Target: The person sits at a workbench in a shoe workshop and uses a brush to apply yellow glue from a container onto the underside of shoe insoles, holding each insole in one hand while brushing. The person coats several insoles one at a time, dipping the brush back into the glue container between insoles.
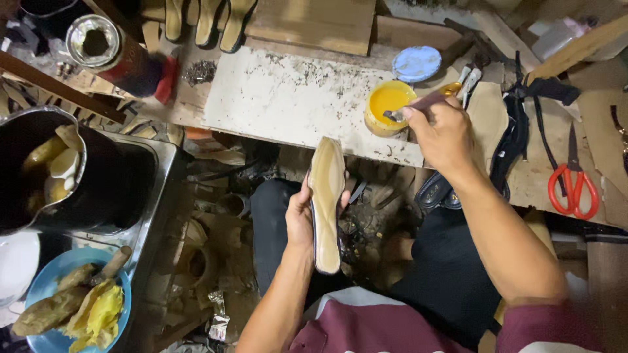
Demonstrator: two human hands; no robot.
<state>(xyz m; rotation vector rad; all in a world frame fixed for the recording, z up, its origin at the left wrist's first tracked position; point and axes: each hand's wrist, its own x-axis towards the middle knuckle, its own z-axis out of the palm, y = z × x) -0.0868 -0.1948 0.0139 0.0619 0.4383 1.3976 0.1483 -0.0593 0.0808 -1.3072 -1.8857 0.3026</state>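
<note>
Your left hand [299, 219] is curling around the shoe sole [326, 202], thumb on the near edge and fingers wrapping behind it, so the hand is partly closed on the piece and holding it upright over your lap, toe end pointing toward the worktable [288, 98]. Judging by its thin profile, the sole is looking light and somewhat flexible, likely to bow if you are squeezing at the tips; gripping at the waist, as you are doing, seems the steadier hold, and it is keeping fingers off the pale upper face. Your right hand [441, 134] is pinching a brush [418, 106] between thumb and fingers, bristle end dipping at the rim of the yellow glue pot [386, 108], which is sitting on the table's front edge. The glue is looking wet and sticky, so expect drips. A blue lid [417, 63] is lying just behind the pot; red-handled scissors [573, 186] are resting well apart to the right.
</note>
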